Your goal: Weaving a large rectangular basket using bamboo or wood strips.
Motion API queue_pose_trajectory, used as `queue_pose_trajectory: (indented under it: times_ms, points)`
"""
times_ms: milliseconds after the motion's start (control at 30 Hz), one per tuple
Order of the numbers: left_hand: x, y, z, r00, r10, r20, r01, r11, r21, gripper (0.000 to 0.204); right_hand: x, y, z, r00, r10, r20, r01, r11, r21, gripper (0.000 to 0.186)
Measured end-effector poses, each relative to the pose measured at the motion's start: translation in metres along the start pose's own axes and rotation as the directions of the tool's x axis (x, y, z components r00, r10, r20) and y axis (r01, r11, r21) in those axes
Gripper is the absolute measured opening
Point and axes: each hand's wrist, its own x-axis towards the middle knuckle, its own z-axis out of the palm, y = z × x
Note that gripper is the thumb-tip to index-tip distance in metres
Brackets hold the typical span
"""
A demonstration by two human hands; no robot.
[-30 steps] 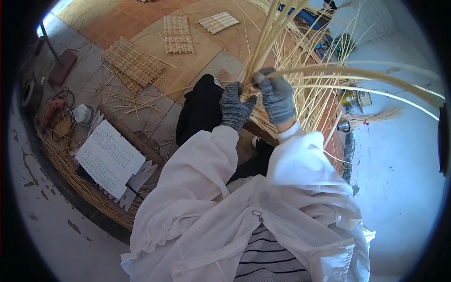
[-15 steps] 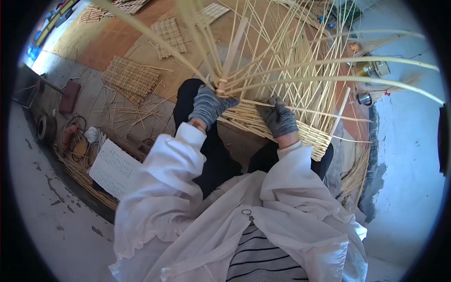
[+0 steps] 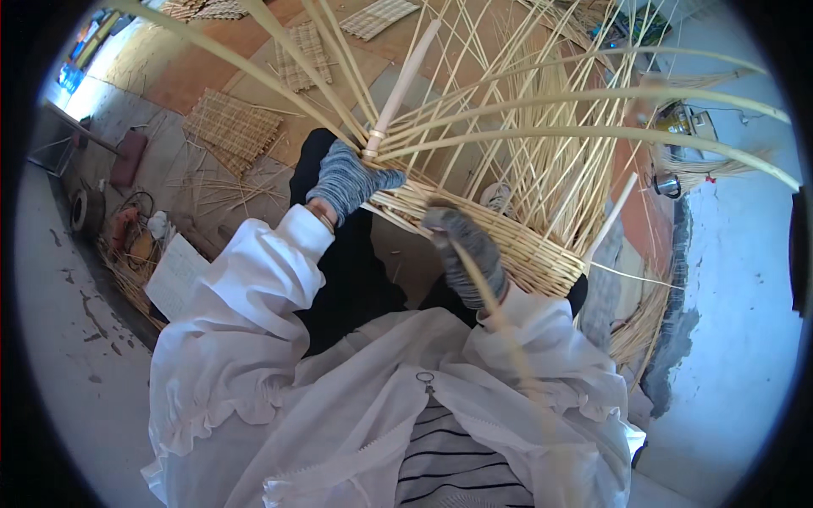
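Spreading across most of the view, the floor (image 3: 110,76) is the largest thing here, part bare grey concrete at your left and part orange-brown board farther off, with flat woven mats (image 3: 233,127) lying on it and loose strips scattered beside them. Next in size is the half-woven basket (image 3: 508,237) resting against your knees, its pale woven band curving from the middle of the view down to your right, and its long upright stakes (image 3: 525,110) fanning up and outward, several bending over toward the right edge. Your white sleeves come in from below. Your left hand (image 3: 347,182), in a grey knitted glove, is closed around the spot where several stakes gather at the near left end of the woven band, just under a thick pale rod (image 3: 402,80) bound there with a light wrap. Your right hand (image 3: 466,250), gloved the same, lies on the near rim of the woven band with fingers curled over it; a thin cane strip (image 3: 500,330) runs along the back of this hand toward your sleeve, though whether the fingers pinch it you cannot tell. At your far left, a white sheet of paper (image 3: 174,275) lies beside a low woven tray (image 3: 127,271).
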Motion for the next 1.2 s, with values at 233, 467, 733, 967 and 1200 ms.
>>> queue_pose_trajectory:
  times_ms: [233,467,733,967,1200]
  points:
    - [-0.015,0.01,0.003,0.988,0.055,-0.146,-0.054,0.998,0.012,0.068,0.024,0.005,0.016,0.903,0.395,0.169,-0.415,0.699,0.582,0.014]
    - [-0.029,0.016,-0.024,0.995,0.099,0.03,-0.095,0.989,-0.114,0.057,0.078,0.05,0.013,0.839,-0.497,-0.222,0.544,0.772,0.328,0.009]
    - [0.018,-0.031,0.033,0.955,0.066,-0.289,-0.109,0.985,-0.136,0.052,0.206,0.081,-0.02,0.732,0.36,0.578,-0.592,0.756,0.279,0.027]
    - [-0.029,0.026,0.005,0.95,-0.014,-0.312,-0.022,0.993,-0.112,0.052,0.203,0.126,0.06,0.927,0.305,-0.216,-0.362,0.876,-0.317,0.022]
    - [-0.024,0.025,0.002,0.969,-0.086,-0.231,0.062,0.992,-0.111,0.053,0.197,0.122,0.049,0.87,0.417,-0.263,-0.409,0.908,0.088,0.026]
